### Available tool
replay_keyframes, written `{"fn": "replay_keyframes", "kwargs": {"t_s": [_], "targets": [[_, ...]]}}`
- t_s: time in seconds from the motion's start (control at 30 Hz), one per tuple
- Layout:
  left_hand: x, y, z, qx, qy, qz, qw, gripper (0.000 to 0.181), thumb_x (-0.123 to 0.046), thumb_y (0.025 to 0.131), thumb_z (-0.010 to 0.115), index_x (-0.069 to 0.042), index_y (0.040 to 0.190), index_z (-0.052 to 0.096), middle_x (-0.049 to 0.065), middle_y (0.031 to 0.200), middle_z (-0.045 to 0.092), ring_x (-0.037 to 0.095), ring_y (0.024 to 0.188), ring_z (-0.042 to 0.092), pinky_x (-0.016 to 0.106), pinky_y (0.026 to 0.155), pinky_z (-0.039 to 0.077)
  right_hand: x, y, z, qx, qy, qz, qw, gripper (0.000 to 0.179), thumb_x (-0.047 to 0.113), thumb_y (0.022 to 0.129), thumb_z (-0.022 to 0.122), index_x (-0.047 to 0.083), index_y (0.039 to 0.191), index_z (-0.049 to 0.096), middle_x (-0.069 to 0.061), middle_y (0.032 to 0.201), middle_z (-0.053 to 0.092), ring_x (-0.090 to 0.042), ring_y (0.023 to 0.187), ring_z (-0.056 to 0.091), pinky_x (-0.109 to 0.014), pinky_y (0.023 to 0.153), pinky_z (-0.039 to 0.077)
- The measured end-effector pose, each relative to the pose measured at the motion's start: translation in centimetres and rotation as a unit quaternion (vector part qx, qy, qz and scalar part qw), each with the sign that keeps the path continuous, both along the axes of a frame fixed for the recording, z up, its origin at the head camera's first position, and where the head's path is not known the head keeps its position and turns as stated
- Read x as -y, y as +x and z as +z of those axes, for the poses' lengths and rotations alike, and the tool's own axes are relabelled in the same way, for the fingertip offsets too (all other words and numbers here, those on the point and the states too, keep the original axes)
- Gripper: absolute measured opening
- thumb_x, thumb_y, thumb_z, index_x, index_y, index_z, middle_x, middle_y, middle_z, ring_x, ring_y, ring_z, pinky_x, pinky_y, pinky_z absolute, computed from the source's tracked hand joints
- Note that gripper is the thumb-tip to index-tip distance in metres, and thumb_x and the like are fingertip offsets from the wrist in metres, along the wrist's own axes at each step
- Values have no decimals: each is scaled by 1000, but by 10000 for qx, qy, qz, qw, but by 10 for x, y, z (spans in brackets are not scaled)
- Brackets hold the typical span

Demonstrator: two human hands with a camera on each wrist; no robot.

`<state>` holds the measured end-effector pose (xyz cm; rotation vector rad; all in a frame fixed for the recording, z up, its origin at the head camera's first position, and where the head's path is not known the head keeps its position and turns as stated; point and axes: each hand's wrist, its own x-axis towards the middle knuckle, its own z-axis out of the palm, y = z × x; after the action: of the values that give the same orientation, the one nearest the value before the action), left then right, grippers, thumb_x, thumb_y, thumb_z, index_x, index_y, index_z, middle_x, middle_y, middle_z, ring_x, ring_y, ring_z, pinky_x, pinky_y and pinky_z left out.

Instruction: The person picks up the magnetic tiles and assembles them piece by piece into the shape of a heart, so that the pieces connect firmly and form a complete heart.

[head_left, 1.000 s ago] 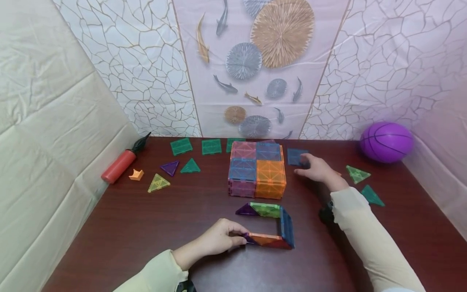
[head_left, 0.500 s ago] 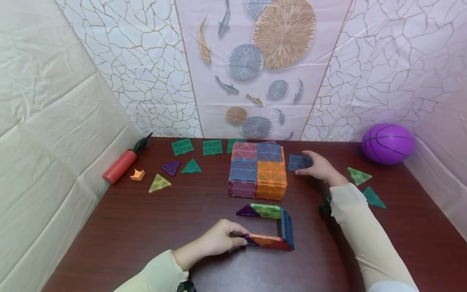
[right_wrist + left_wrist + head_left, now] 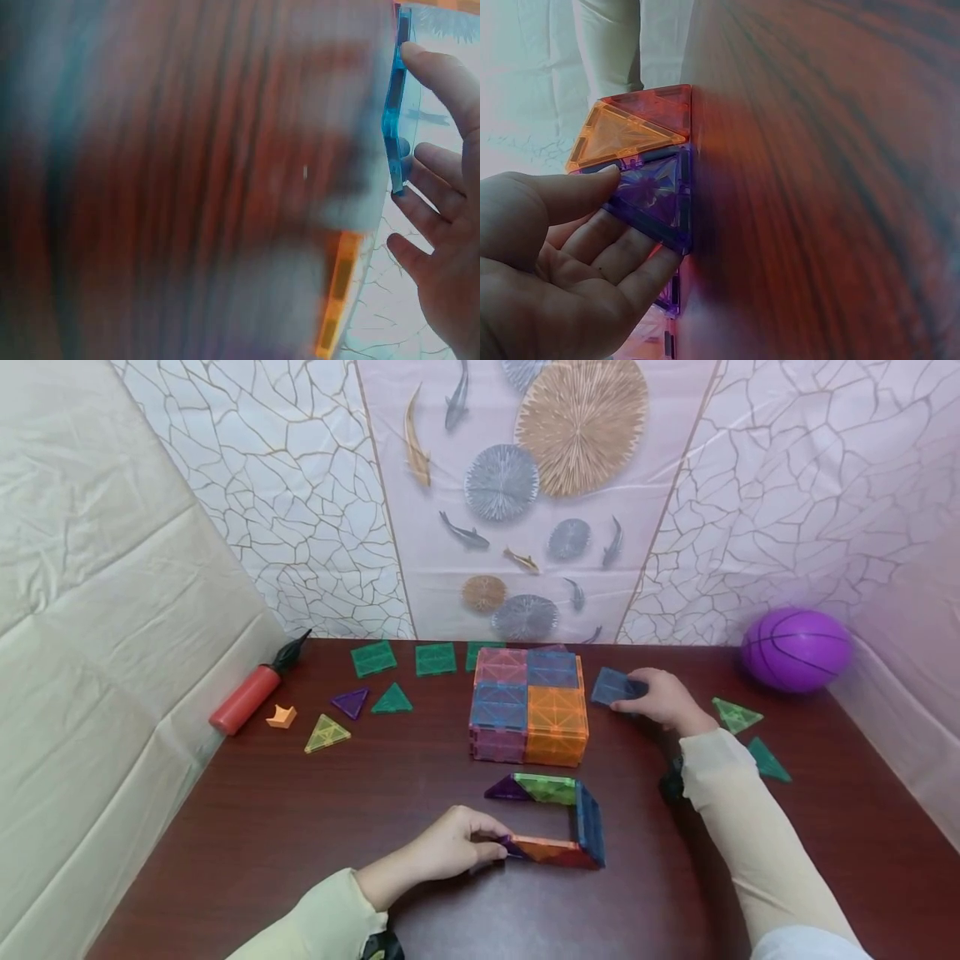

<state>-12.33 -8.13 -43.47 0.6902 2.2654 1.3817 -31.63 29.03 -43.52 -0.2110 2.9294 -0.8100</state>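
Note:
My left hand [image 3: 457,846] pinches a purple triangular magnetic tile [image 3: 649,191], thumb on one face and fingers behind. That tile joins an orange triangle [image 3: 622,135] and a red tile [image 3: 660,109], all standing on edge. They form the near side of a low frame, with upright blue tiles [image 3: 590,827] on the right and a green tile [image 3: 547,789] and purple triangle [image 3: 506,788] on the far side. The frame's left side is open. Beyond it, my right hand [image 3: 663,697] grips a blue square magnetic tile [image 3: 611,685] by its right edge; the tile is tilted.
A block of stacked coloured tiles [image 3: 557,718] stands behind the frame. Green rectangles [image 3: 436,659], a yellow triangle [image 3: 327,734] and an orange crown-shaped piece [image 3: 282,717] lie to the left, near a red hand pump [image 3: 246,699]. Green triangles [image 3: 767,760] and a purple ball [image 3: 797,650] are at right.
My right hand has closed on the blue square tile, which has turned and tilted. The left hand stays at the frame's purple triangle.

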Motion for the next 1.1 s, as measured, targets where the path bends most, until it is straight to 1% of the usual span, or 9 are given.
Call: {"fn": "replay_keyframes", "kwargs": {"t_s": [0.13, 0.23, 0.27, 0.33, 0.43, 0.5, 0.7, 0.83, 1.1], "targets": [[1, -1, 0, -46, -118, 34, 9999, 15, -6, 86, 70, -2, 100, 75, 7, 92, 74, 1, 59, 52, 17, 58, 43, 1, 1, 5, -111, 30, 201, 9997, 62, 30, 88, 69, -9, 133, 51, -31, 133, 51, -42, 119, 49, -56, 95, 44], [2, -1, 0, -41, -145, 42, 9999, 15, -6, 86, 70, -3, 100, 75, 7, 92, 74, 1, 62, 52, 17, 59, 43, 5, 4, 8, -45, 94, 305, 9995, 65, 32, 88, 68, -10, 134, 49, -32, 134, 49, -44, 123, 46, -58, 100, 39], [2, -1, 0, -31, -144, 37, 9999, 15, -6, 86, 70, -3, 100, 75, 7, 92, 74, 1, 63, 53, 17, 59, 44, 7, 5, 8, -6, 101, 299, 9995, 66, 33, 88, 68, -9, 135, 49, -31, 135, 48, -44, 123, 46, -58, 97, 42], [1, -1, 0, -15, -155, 20, 9999, 15, -6, 87, 70, -3, 100, 75, 7, 93, 74, 1, 63, 54, 18, 60, 44, 10, 8, 9, -9, 176, 370, 9992, 68, 36, 88, 69, -8, 135, 48, -30, 136, 48, -44, 123, 46, -58, 98, 41], [1, -1, 1, 21, -150, 0, 9999, 15, -7, 87, 70, -3, 101, 75, 7, 93, 74, 2, 62, 54, 18, 59, 44, 15, 12, 10, -89, 258, 664, 9974, 68, 36, 87, 70, -8, 134, 50, -29, 134, 50, -43, 123, 46, -58, 100, 39], [0, -1, 1, 70, -131, -6, 9999, 16, -7, 87, 70, -3, 101, 75, 7, 90, 74, 3, 57, 53, 18, 56, 44, 18, 16, 11, -142, 328, 922, 9951, 67, 36, 85, 72, -7, 133, 51, -28, 133, 52, -42, 124, 46, -58, 104, 35], [-1, -1, 3, 232, -59, 2, 9997, 16, -6, 87, 69, -1, 102, 74, 11, 74, 71, 4, 47, 47, 18, 47, 39, 25, 31, 13, 10, 452, 1464, 9882, 77, 41, 78, 79, -4, 135, 51, -25, 136, 50, -41, 125, 45, -58, 104, 34], [-1, -1, 2, 293, -35, 10, 9996, 16, -6, 87, 69, -1, 102, 74, 12, 69, 69, 6, 46, 47, 18, 47, 39, 25, 39, 10, 93, 571, 1670, 9843, 82, 42, 73, 82, -2, 135, 51, -25, 138, 48, -41, 125, 43, -60, 103, 35], [-1, 0, 2, 288, -2, -1, 9996, 16, -5, 87, 69, -1, 102, 74, 12, 75, 71, 8, 48, 48, 18, 47, 40, 23, 54, 5, 51, 752, 1810, 9806, 68, 33, 74, 81, 1, 129, 59, -22, 138, 47, -39, 123, 41, -59, 99, 38]]}}
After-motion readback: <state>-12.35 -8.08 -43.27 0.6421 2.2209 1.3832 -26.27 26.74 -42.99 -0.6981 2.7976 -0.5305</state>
